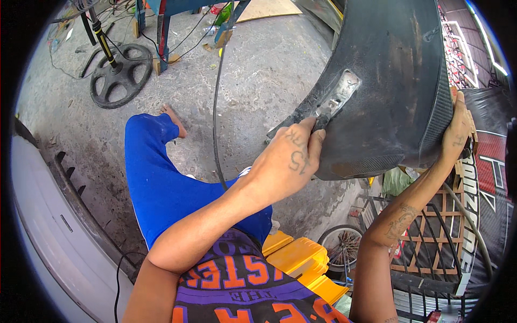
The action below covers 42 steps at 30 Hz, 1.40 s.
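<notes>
A large black curved panel, like a vehicle body part with carbon-weave edges, stands tilted before me at the upper right. Its surface is dusty and scuffed. My left hand is closed, pinching a small dark piece against the panel; its exact kind is unclear. Just beyond the fingertips lies a pale, worn oblong patch set into the panel. At the panel's right edge my right hand grips the carbon-weave side, with its fingers partly hidden.
A black wheel-shaped stand base and blue table legs stand far left on the concrete floor. A pale car body part is at left. Yellow plastic parts, a bicycle wheel and a black rack lie right. A cable hangs centrally.
</notes>
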Tool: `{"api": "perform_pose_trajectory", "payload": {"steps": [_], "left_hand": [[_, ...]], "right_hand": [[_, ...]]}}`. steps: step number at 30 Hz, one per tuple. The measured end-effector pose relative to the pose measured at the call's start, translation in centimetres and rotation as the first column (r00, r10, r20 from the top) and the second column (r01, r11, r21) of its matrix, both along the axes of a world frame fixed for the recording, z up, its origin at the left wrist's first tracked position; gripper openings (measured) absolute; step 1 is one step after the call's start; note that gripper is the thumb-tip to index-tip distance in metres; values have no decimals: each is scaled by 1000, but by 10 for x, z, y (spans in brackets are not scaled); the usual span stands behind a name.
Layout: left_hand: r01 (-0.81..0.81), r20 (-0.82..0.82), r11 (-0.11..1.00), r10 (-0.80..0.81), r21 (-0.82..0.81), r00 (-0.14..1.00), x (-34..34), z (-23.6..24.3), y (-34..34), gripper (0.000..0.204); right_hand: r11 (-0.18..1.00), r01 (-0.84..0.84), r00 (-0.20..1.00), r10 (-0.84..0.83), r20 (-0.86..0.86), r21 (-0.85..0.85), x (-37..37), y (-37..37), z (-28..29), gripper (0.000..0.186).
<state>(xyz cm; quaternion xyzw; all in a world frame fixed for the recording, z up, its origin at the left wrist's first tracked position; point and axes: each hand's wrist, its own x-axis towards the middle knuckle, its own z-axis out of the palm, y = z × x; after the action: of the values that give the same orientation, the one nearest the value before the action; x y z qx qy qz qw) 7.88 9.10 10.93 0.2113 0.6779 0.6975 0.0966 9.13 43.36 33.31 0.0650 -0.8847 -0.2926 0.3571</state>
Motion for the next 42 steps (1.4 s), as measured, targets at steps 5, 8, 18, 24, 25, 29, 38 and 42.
{"api": "perform_pose_trajectory", "payload": {"steps": [5,8,18,24,25,29,38,42], "left_hand": [[46,37,998,-45,-34,998,-5,4,-6,32],[-25,-43,999,24,-40,999,-2,0,-2,31],[-13,-70,995,6,-103,998,-2,0,-5,30],[49,6,991,-49,-125,999,-2,7,-7,32],[51,4,990,-51,-130,999,-2,6,-7,32],[-10,-43,993,5,-121,999,-2,4,-5,33],[-60,-51,990,54,-127,997,0,2,-2,38],[-81,-68,985,71,-155,995,1,5,-3,39]], "right_hand": [[990,33,999,-34,-1,-139,-1,-7,-2,40],[976,34,999,-37,-14,-214,-2,-11,-4,39],[998,22,1000,-24,-21,-65,-4,-13,-9,40],[962,85,996,-92,-17,-259,-10,-15,-12,50],[961,87,995,-95,-18,-263,-9,-16,-12,50],[938,59,996,-76,-37,-342,-11,-31,-16,42],[891,-39,995,-9,-103,-452,-12,-34,-15,44],[895,-43,994,-6,-108,-443,-11,-33,-15,47]]}}
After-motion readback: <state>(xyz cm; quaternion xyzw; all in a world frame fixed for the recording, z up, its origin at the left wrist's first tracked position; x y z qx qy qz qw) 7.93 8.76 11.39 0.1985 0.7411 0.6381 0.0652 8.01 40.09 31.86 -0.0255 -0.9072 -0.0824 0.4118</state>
